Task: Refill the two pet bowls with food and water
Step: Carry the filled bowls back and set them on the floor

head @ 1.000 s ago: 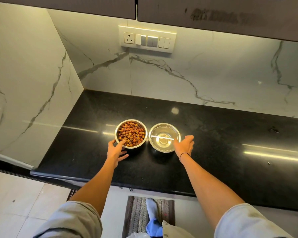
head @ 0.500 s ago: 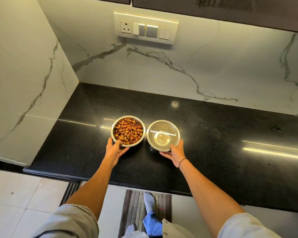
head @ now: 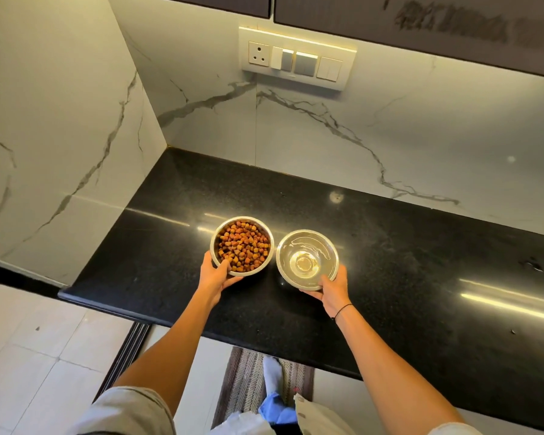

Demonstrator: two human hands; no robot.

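Observation:
Two steel pet bowls sit side by side over the black countertop [head: 421, 293]. The left bowl [head: 266, 262] is full of brown kibble [head: 242, 246]. The right bowl [head: 283, 271] holds clear water [head: 305, 262]. My left hand [head: 215, 276] grips the food bowl at its near left rim, thumb over the edge. My right hand [head: 332, 288] grips the water bowl at its near right rim. I cannot tell whether the bowls rest on the counter or are lifted just off it.
Marble walls close the counter at the back and left, meeting in a corner. A switch panel [head: 297, 59] sits on the back wall under dark cabinets. The counter's front edge [head: 201, 324] runs near my forearms; a striped mat [head: 248, 381] lies on the floor below.
Both hands went from reaching beside the bowls to closing around their rims. The bowls now look tilted slightly toward me.

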